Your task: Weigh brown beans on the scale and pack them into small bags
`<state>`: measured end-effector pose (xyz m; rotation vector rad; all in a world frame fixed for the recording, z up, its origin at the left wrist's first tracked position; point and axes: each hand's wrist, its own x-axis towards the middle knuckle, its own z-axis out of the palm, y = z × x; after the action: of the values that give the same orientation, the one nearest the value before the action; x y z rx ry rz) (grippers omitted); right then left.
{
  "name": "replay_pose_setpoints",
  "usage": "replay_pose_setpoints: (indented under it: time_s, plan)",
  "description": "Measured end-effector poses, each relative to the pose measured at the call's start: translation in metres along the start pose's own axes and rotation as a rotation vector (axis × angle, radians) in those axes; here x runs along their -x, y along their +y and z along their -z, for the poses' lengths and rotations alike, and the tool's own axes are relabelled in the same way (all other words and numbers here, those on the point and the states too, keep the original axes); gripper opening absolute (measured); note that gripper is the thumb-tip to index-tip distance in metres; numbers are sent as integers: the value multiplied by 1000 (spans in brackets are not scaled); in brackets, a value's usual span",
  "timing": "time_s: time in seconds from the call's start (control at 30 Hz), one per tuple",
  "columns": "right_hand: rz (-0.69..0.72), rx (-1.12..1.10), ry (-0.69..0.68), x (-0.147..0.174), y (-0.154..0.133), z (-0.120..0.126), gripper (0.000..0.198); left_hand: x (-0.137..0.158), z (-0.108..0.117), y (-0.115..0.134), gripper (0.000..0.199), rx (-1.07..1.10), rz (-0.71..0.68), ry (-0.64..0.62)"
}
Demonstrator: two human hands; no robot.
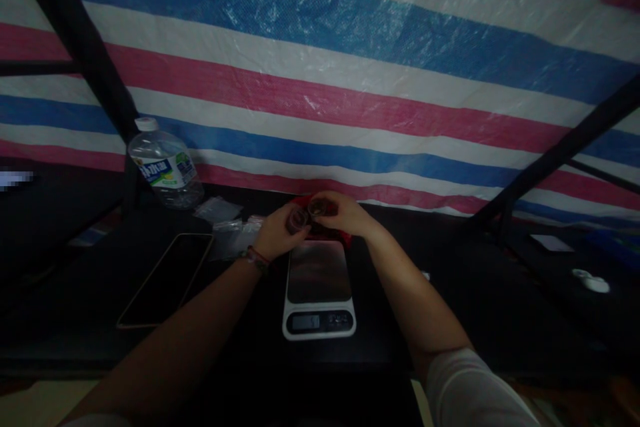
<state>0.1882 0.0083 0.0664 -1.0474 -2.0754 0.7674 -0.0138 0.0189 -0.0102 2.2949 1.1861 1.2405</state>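
Head view, with the scale as the clock's centre: both hands meet at 12 o'clock, just past the far edge of the white kitchen scale [320, 275]. The left hand [280, 235] has its fingers closed narrowly round a small clear round cup [297, 219]; the right hand [342, 214] pinches a second small round cup [318, 209], darker inside. The cups are side by side; the dim light hides what they contain, and I cannot tell whether their rims touch. Red packaging [346, 238] shows behind and beneath the right hand. On the black worktop [410, 340], a smartphone [167, 280] lies at 9 o'clock, clear plastic bags [233, 240] at 10, and a large clear bottle [167, 167] beyond them, also near 10.

Handling these cups well would seem to call for a light, even grip low on the walls, both rims level and tilted only slowly. Working over the red packaging would catch any spill. Fingers and wrists are best held off the scale, since a brush against it could disturb the reading, which is too blurred to read.
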Motion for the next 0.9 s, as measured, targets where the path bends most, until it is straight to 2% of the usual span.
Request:
replay_pose_setpoints:
  time_s: [0.13,0.3,0.47,0.6,0.77,0.9]
  plan:
    - [48,131,69,-3,5,-6,43,1,-2,3,30,18,15,-33]
    - [82,136,19,-1,-1,-10,48,3,-6,2,35,42,63,-49]
    - [16,183,-19,0,-7,-11,31,3,-8,1,32,53,111,-56]
    - [84,233,-62,-1,-10,-11,24,4,-10,0,30,79,126,-75]
    - [200,237,-57,-3,-12,-12,32,5,-14,-4,38,167,97,-24]
    - [114,219,12,-1,-10,-13,36,5,-14,-9,39,213,114,43]
